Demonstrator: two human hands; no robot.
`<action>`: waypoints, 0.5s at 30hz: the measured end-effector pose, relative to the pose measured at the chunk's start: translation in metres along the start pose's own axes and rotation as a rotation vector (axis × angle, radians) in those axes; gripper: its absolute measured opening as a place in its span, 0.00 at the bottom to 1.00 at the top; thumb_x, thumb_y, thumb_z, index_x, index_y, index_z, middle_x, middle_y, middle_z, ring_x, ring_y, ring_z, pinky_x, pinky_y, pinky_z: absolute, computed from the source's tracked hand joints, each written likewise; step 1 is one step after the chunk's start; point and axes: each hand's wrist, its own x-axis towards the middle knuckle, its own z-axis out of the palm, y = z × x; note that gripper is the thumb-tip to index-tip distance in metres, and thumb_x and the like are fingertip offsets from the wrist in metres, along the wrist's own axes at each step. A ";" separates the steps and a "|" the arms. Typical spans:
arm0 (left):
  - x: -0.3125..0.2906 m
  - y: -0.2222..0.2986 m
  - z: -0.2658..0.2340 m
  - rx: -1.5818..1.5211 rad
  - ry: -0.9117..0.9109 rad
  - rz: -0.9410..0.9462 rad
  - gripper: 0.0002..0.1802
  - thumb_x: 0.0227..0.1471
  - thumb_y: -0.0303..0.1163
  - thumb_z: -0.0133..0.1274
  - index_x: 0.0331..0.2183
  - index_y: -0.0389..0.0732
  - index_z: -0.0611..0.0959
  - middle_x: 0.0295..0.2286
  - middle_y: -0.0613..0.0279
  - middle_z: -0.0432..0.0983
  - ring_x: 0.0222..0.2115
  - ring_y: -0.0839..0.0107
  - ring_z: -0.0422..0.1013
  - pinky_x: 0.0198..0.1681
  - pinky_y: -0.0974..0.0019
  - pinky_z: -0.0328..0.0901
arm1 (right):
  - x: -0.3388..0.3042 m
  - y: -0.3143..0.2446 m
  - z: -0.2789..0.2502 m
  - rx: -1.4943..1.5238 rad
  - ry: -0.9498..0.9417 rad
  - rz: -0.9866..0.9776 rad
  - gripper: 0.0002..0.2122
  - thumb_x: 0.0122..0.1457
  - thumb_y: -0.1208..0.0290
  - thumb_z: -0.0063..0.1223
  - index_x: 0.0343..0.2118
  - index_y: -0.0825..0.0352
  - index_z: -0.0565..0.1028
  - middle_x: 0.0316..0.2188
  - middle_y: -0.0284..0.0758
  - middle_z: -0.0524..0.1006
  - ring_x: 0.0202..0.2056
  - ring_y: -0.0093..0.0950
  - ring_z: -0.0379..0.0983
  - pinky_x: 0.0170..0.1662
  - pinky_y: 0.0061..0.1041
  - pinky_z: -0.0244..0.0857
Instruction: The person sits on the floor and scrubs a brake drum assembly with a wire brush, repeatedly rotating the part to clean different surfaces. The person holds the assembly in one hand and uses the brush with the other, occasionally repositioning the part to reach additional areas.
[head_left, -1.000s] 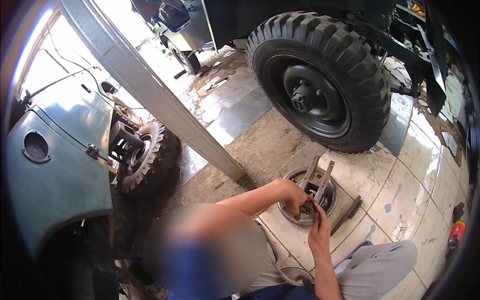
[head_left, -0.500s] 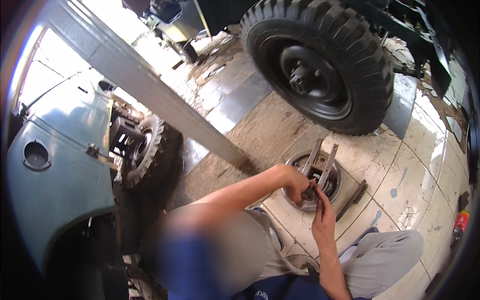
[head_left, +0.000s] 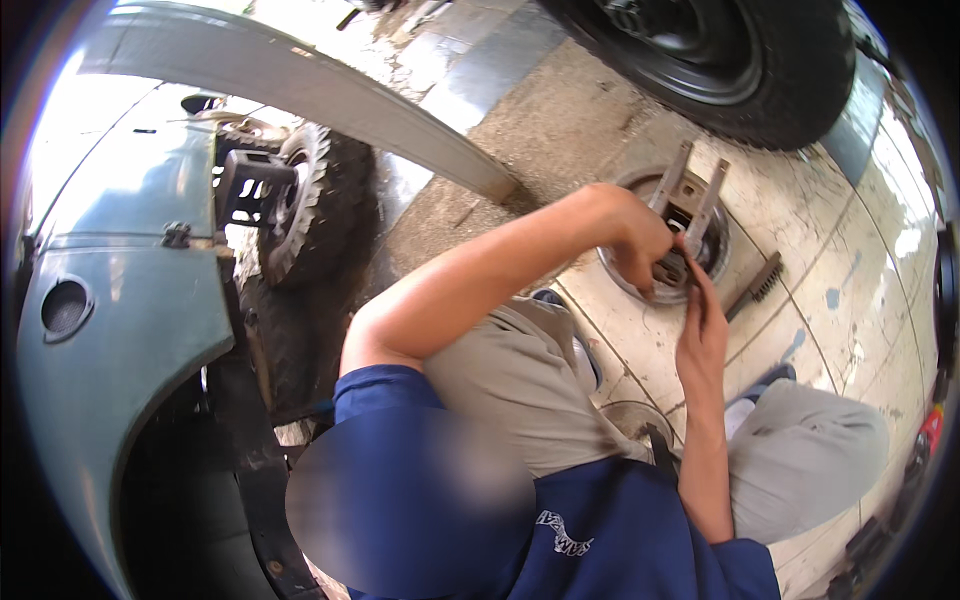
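Forked bracket [head_left: 708, 203]: sits in and across the round drum, prongs toward one o'clock, its near end facing the person, presumably so both hands can get at it.
Left hand [head_left: 642, 243]: curled in at that near end; from where I stand I can't tell what it grips, if anything.
Right hand [head_left: 702, 330]: in from five o'clock, fingers nearly straight and close together, tips by the other hand; whether they pinch something is hidden.
Round drum [head_left: 638, 178]: shallow metal, on the tiles; looks to serve as a cradle, the bracket being its plain content.
Second round part [head_left: 622, 409]: at the drum's six o'clock, between the feet; its inside is mostly hidden.
Wire brush [head_left: 757, 287]: at four o'clock, bristles outward, likely laid there for the right hand's reach.
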 end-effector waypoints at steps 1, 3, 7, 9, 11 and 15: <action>-0.001 0.000 -0.003 -0.004 0.003 0.015 0.24 0.49 0.50 0.64 0.34 0.36 0.86 0.34 0.46 0.83 0.38 0.47 0.78 0.42 0.51 0.71 | 0.004 0.006 -0.003 0.009 -0.027 0.053 0.17 0.73 0.74 0.39 0.61 0.67 0.72 0.57 0.42 0.76 0.61 0.35 0.70 0.64 0.31 0.59; 0.000 0.011 -0.012 0.021 -0.071 -0.097 0.23 0.49 0.49 0.64 0.35 0.36 0.85 0.34 0.45 0.83 0.37 0.47 0.78 0.41 0.51 0.71 | 0.003 0.000 -0.009 0.046 -0.013 0.036 0.17 0.71 0.77 0.41 0.61 0.65 0.72 0.58 0.42 0.76 0.61 0.34 0.70 0.63 0.32 0.62; -0.002 0.012 -0.018 -0.009 -0.095 -0.089 0.33 0.50 0.46 0.65 0.52 0.36 0.77 0.42 0.43 0.79 0.44 0.50 0.76 0.48 0.55 0.69 | -0.004 0.004 0.002 0.073 0.106 -0.001 0.15 0.69 0.77 0.45 0.57 0.69 0.72 0.53 0.50 0.76 0.55 0.48 0.73 0.53 0.37 0.69; -0.003 0.010 -0.014 -0.029 -0.057 -0.124 0.35 0.50 0.45 0.66 0.54 0.36 0.75 0.45 0.44 0.77 0.46 0.48 0.75 0.50 0.54 0.68 | -0.002 0.013 -0.005 -0.004 -0.030 0.177 0.17 0.66 0.79 0.47 0.57 0.69 0.72 0.51 0.51 0.77 0.52 0.49 0.74 0.51 0.39 0.70; -0.007 0.013 -0.014 -0.062 -0.032 -0.147 0.35 0.50 0.44 0.67 0.54 0.36 0.75 0.46 0.44 0.77 0.47 0.49 0.74 0.51 0.54 0.68 | -0.009 0.005 0.002 0.018 0.138 -0.117 0.18 0.65 0.80 0.47 0.57 0.69 0.72 0.52 0.50 0.76 0.52 0.49 0.74 0.53 0.40 0.70; -0.003 0.013 -0.011 -0.064 -0.012 -0.100 0.36 0.49 0.42 0.69 0.55 0.36 0.75 0.45 0.44 0.77 0.47 0.50 0.74 0.52 0.55 0.68 | -0.009 0.011 0.003 0.047 0.127 -0.098 0.19 0.63 0.81 0.48 0.58 0.69 0.72 0.54 0.49 0.75 0.54 0.49 0.73 0.56 0.39 0.70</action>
